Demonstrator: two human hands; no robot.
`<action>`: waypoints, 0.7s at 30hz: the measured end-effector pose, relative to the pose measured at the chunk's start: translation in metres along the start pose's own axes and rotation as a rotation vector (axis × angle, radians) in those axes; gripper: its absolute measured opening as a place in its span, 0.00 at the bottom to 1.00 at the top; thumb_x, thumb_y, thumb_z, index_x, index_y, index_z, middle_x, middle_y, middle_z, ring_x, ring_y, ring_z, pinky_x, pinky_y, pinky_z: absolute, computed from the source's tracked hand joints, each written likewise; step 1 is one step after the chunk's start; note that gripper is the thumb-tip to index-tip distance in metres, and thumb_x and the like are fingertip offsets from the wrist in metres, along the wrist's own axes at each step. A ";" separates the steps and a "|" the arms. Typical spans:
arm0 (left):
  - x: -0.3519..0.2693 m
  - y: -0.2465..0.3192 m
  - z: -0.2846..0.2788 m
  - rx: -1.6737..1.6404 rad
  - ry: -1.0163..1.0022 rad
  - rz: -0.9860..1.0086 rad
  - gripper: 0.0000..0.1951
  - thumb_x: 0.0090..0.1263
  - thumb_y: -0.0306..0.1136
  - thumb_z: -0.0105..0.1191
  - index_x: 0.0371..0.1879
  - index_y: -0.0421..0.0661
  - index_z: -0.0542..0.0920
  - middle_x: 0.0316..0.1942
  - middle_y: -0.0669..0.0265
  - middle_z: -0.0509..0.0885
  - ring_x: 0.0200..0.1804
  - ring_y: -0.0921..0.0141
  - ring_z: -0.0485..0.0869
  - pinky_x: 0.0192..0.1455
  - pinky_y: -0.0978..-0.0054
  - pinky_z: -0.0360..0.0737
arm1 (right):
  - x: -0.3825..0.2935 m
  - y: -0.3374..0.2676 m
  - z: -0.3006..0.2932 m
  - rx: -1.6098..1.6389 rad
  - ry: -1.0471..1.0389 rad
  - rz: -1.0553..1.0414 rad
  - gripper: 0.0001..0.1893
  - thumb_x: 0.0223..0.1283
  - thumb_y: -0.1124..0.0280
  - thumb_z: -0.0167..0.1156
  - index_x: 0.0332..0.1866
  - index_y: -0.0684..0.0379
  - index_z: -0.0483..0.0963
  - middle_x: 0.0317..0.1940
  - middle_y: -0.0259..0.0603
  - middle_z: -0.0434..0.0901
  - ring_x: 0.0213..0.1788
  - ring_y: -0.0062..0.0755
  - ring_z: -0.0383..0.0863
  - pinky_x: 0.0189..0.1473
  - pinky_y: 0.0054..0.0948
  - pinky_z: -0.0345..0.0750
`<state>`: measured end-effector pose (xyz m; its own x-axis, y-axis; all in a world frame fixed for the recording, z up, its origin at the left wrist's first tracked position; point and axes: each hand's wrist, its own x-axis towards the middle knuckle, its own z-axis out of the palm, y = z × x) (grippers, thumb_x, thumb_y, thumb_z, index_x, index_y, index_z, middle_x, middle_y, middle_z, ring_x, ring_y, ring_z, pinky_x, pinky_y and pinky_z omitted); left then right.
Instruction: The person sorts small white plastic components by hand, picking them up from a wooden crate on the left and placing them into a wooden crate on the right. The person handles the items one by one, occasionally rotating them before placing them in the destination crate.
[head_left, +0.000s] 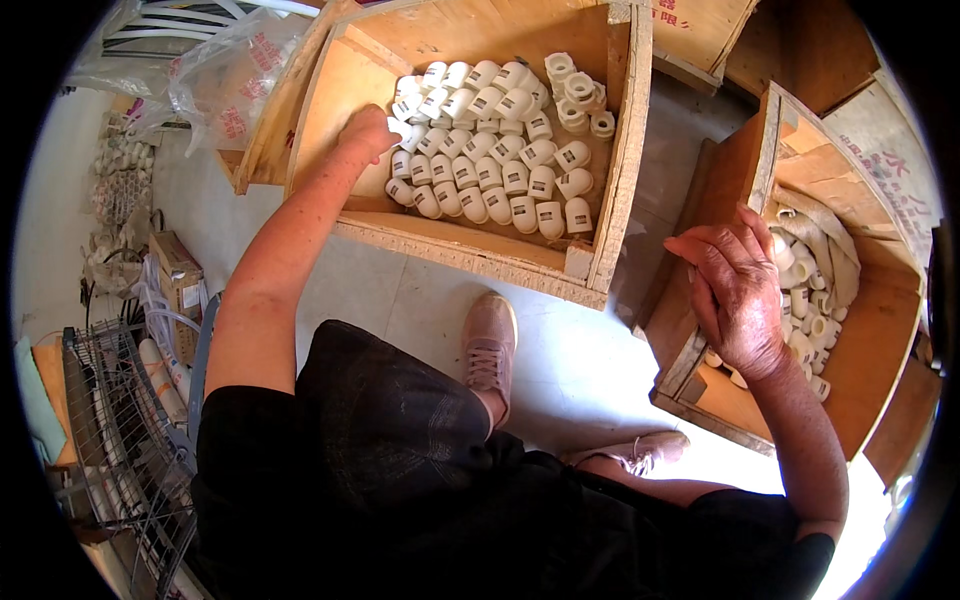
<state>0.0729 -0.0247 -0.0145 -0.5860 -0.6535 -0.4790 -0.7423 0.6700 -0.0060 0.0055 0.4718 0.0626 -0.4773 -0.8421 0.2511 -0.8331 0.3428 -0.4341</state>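
Observation:
Rows of white plastic pipe elbows (465, 172), with dark labels, lie in an open wooden crate (465, 244) in front of me. At the left end of those rows, my left hand (367, 135) grips a white elbow fitting (397, 130), partly hidden by my fingers. My right hand (739, 285) is over the near side of a second wooden crate (862, 300), its fingers loosely bent and apart, with nothing visible in them. Loose white fittings (814, 322) fill part of that crate, beside a pale cloth sack (829, 240).
White threaded fittings (579, 90) are heaped at the first crate's far right corner. Clear plastic bags (232, 82) hang at upper left. A wire rack (112, 420) and a cardboard box (178, 277) stand to the left. My shoes (487, 345) are on the pale floor between the crates.

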 end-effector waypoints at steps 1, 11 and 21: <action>-0.002 0.002 0.000 0.030 0.043 -0.002 0.20 0.61 0.36 0.65 0.45 0.35 0.77 0.30 0.55 0.85 0.19 0.66 0.84 0.25 0.69 0.82 | 0.000 0.000 0.000 -0.001 0.002 -0.001 0.17 0.49 0.80 0.59 0.47 0.57 0.80 0.42 0.40 0.81 0.49 0.39 0.80 0.73 0.50 0.59; 0.002 -0.002 -0.002 0.257 0.166 0.059 0.26 0.57 0.37 0.67 0.50 0.36 0.75 0.42 0.50 0.85 0.44 0.57 0.84 0.46 0.61 0.81 | 0.001 0.000 -0.001 0.007 -0.014 -0.012 0.17 0.50 0.80 0.60 0.47 0.57 0.79 0.42 0.40 0.80 0.49 0.40 0.80 0.72 0.50 0.61; -0.034 0.055 -0.057 0.339 0.326 0.219 0.23 0.65 0.53 0.60 0.36 0.40 0.79 0.31 0.55 0.85 0.30 0.61 0.83 0.36 0.61 0.79 | -0.008 0.068 -0.023 0.456 0.442 0.427 0.17 0.67 0.75 0.56 0.60 0.62 0.74 0.50 0.38 0.81 0.55 0.29 0.78 0.61 0.28 0.73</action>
<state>0.0340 0.0142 0.0520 -0.8265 -0.5250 -0.2030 -0.4759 0.8444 -0.2460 -0.0541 0.5112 0.0511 -0.8791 -0.3977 0.2626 -0.3996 0.3146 -0.8611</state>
